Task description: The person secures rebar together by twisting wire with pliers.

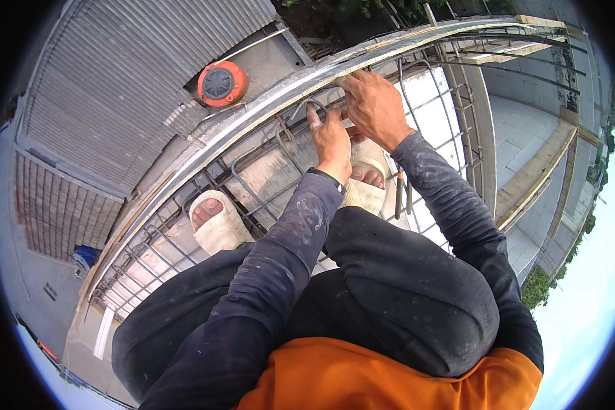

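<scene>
My left hand reaches down to the steel reinforcement along the formwork edge, its fingertips touching the hooked end of a rebar. Just right of it my right hand is bent over the same spot, fingers curled near the edge board. Whatever lies between its fingers is hidden behind the hand. A hand tool with dark handles and an orange band, perhaps pincers, rests upright against the mesh beside my right foot. Bent bars form a rebar cage under both hands.
I squat with my sandals on the rebar mesh over pale panels. Beyond the edge board lie a corrugated roof and an orange-red tank with a dark lid, lower down. At right, timber boards and projecting bars border block walls.
</scene>
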Tool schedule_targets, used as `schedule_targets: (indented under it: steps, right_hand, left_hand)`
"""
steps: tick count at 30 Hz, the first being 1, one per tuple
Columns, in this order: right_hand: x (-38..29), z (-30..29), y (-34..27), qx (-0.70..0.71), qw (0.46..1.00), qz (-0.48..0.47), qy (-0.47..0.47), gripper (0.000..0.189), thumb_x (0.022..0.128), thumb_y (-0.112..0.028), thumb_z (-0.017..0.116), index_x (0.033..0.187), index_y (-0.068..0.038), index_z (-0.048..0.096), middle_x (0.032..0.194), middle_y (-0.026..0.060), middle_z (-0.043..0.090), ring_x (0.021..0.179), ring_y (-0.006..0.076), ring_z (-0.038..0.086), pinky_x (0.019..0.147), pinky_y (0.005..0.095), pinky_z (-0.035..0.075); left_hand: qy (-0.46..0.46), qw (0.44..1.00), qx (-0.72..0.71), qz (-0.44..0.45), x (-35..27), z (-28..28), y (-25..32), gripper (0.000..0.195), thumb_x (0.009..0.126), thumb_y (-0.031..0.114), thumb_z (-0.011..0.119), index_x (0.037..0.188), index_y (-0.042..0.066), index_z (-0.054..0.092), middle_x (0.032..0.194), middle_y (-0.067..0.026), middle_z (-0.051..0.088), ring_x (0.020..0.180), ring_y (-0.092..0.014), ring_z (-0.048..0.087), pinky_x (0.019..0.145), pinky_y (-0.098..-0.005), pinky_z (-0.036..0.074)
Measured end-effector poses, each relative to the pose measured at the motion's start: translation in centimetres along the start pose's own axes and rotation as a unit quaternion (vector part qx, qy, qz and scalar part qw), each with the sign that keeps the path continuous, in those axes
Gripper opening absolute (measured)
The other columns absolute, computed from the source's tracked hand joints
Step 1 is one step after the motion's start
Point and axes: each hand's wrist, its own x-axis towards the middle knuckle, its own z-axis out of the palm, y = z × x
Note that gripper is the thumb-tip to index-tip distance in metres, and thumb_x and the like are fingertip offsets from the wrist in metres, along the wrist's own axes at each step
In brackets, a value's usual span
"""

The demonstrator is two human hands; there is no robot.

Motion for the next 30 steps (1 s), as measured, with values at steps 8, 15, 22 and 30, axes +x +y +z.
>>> schedule_targets:
  steps: [8, 15, 22, 30]
  right_hand:
    - [-0.2, 2.7, -1.2, 0.129, 0.983, 0.103, -0.075, 0.032, 0.095, -0.011, 0.058, 0.119, -0.009, 0.078, 0.099, 0.0130, 0.073, 0.084, 0.0318, 0.071, 0.076, 0.0444, 0.057]
    - [1.0, 4.7, 1.6, 0.332, 0.900, 0.251, -0.131, 0.034, 0.094, -0.014, 0.054, 0.117, -0.008, 0.079, 0.108, 0.0236, 0.076, 0.100, 0.0373, 0.073, 0.094, 0.0424, 0.055]
    - [1.2, 4.3, 0.4, 0.321, 0.910, 0.223, -0.138, 0.035, 0.095, -0.014, 0.053, 0.118, -0.006, 0.079, 0.118, 0.0250, 0.074, 0.113, 0.0374, 0.069, 0.102, 0.0432, 0.052]
    - [-1.7, 4.3, -1.9, 0.333, 0.919, 0.188, -0.094, 0.031, 0.097, -0.014, 0.061, 0.122, -0.005, 0.076, 0.105, 0.0180, 0.075, 0.090, 0.0284, 0.073, 0.082, 0.0405, 0.057]
  left_hand:
    - [0.041, 0.997, 0.016, 0.063, 1.3, -1.9, -1.5, 0.066, 0.107, 0.024, 0.050, 0.165, 0.009, 0.023, 0.131, -0.0174, 0.060, 0.102, -0.025, 0.070, 0.078, -0.0393, 0.063]
    - [0.062, 0.997, 0.005, 0.045, -0.8, -2.0, -0.4, 0.051, 0.107, 0.023, 0.054, 0.154, 0.006, 0.045, 0.122, -0.0125, 0.062, 0.088, -0.020, 0.067, 0.068, -0.0315, 0.058]
    - [0.060, 0.990, 0.081, 0.096, -1.6, -2.9, 0.0, 0.050, 0.107, 0.025, 0.054, 0.152, 0.004, 0.051, 0.118, -0.0094, 0.066, 0.082, -0.013, 0.066, 0.067, -0.0282, 0.054]
    - [0.037, 0.993, 0.058, 0.098, -1.1, -3.3, 1.2, 0.045, 0.105, 0.020, 0.055, 0.145, 0.001, 0.060, 0.128, -0.0107, 0.068, 0.102, -0.016, 0.068, 0.083, -0.0294, 0.055]
